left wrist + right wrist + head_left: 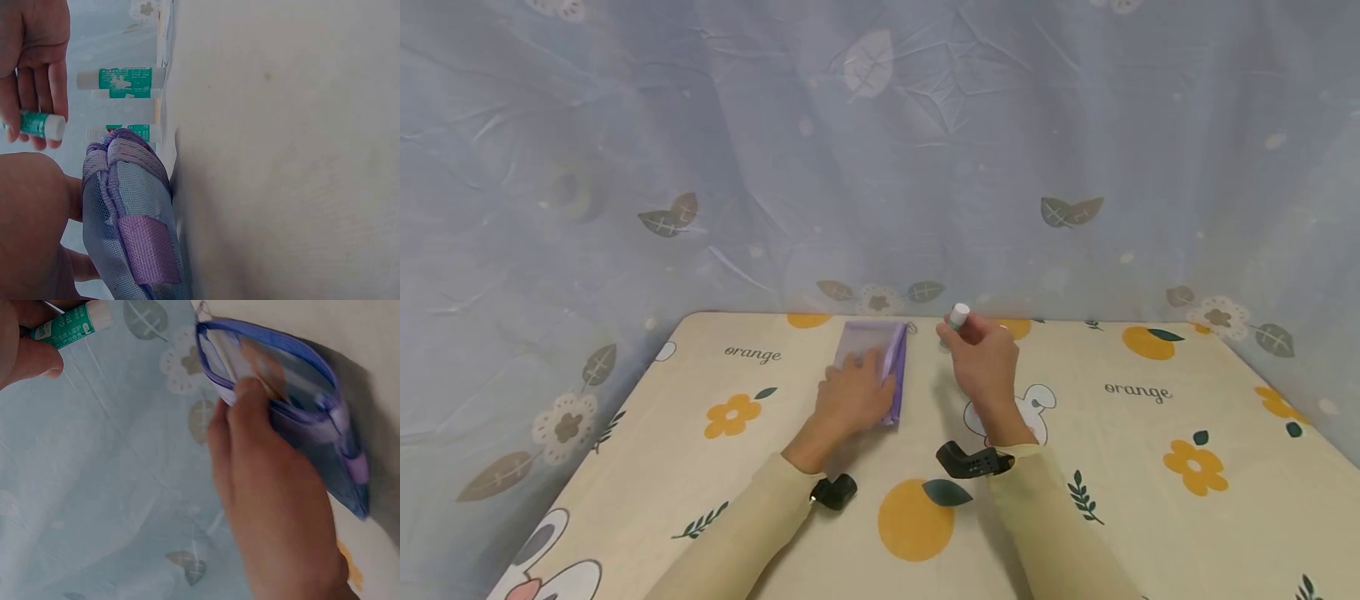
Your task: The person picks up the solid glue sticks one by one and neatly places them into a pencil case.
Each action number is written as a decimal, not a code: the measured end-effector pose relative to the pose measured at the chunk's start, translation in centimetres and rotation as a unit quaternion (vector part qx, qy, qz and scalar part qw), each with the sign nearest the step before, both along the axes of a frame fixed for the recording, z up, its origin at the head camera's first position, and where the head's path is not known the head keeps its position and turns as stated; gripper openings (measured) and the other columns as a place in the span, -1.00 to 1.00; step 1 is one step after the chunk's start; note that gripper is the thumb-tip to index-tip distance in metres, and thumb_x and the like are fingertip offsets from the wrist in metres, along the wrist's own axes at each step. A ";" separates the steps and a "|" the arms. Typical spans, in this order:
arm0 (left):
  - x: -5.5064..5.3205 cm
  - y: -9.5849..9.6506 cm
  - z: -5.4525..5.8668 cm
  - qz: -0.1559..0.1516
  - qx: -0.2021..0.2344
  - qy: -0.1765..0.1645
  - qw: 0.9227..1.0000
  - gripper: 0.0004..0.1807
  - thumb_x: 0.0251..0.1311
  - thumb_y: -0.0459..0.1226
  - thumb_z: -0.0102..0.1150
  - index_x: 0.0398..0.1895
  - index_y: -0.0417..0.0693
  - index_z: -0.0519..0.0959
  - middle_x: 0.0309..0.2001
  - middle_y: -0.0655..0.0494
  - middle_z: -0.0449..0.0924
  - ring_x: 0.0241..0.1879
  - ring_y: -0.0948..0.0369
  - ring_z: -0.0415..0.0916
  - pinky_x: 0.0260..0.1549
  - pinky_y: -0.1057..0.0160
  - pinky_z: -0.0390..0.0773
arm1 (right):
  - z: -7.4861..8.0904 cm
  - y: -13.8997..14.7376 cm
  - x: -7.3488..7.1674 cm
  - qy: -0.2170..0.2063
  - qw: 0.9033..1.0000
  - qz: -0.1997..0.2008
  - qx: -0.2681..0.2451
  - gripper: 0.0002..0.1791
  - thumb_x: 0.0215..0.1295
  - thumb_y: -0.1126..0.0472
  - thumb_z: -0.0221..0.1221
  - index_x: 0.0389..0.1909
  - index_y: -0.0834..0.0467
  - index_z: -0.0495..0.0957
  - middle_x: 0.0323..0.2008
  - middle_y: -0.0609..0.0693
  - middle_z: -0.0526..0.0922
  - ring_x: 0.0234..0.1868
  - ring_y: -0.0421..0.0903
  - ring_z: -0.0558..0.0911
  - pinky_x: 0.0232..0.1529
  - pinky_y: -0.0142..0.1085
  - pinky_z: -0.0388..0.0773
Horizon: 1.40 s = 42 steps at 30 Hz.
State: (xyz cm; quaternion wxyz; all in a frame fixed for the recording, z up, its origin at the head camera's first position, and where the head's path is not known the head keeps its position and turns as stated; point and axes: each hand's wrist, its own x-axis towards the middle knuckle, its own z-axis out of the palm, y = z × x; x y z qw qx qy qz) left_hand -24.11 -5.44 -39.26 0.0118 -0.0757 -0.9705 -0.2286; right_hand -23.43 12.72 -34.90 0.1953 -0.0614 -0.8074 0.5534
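A purple mesh zipper pouch [865, 335] stands near the back of the table. My left hand [853, 396] grips its side, with the thumb at the rim in the right wrist view. From that side the pouch [312, 428] shows its mouth unzipped and gaping; what lies inside is unclear. To the right of the pouch, my right hand [988, 358] holds a white-capped glue stick [959, 315] between thumb and fingers, raised off the table. Its green label shows in the right wrist view, where the glue stick [70, 326] is apart from the pouch.
Several more green-and-white glue sticks [128, 79] stand beyond the pouch in the left wrist view. A cream cloth with orange and flower prints [820, 533] covers the table. Behind its back edge hangs a blue-grey patterned curtain [880, 167].
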 end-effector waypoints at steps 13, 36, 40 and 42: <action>-0.1 -0.1 0.0 0.001 0.007 0.004 1.000 -0.33 0.56 0.08 -0.07 0.59 -0.02 0.32 0.41 -0.29 0.45 0.26 -0.45 0.44 0.21 -0.40 0.46 | -0.8 -2.6 -0.1 0.009 0.999 0.034 0.012 -0.67 0.38 0.09 0.41 0.06 0.16 0.78 0.00 0.15 0.84 0.09 0.07 0.80 0.11 -0.02 0.70; 0.0 0.0 0.4 0.006 0.008 0.003 1.000 -0.33 0.56 0.07 -0.06 0.60 -0.02 0.31 0.41 -0.28 0.46 0.24 -0.42 0.46 0.19 -0.36 0.49 | -2.5 -4.3 -1.1 -0.019 0.999 0.047 0.008 -0.64 0.38 0.15 0.41 0.15 0.14 0.74 0.06 0.17 0.82 0.12 0.12 0.79 0.19 -0.02 0.67; 0.1 0.0 0.5 0.008 0.007 -0.001 1.000 -0.33 0.57 0.06 -0.08 0.61 -0.02 0.31 0.42 -0.29 0.45 0.24 -0.42 0.46 0.19 -0.35 0.49 | -3.3 -4.6 -1.4 -0.040 0.998 0.047 0.008 -0.62 0.38 0.14 0.40 0.16 0.16 0.73 0.02 0.18 0.83 0.07 0.10 0.80 0.09 -0.08 0.69; 0.1 -0.1 0.6 0.009 0.007 -0.002 1.000 -0.34 0.56 0.06 -0.08 0.61 -0.01 0.31 0.42 -0.28 0.45 0.24 -0.42 0.46 0.18 -0.35 0.49 | -3.7 -4.7 -1.6 -0.047 0.998 0.049 0.005 -0.63 0.38 0.14 0.40 0.15 0.18 0.72 0.00 0.19 0.83 0.03 0.10 0.81 0.01 -0.16 0.69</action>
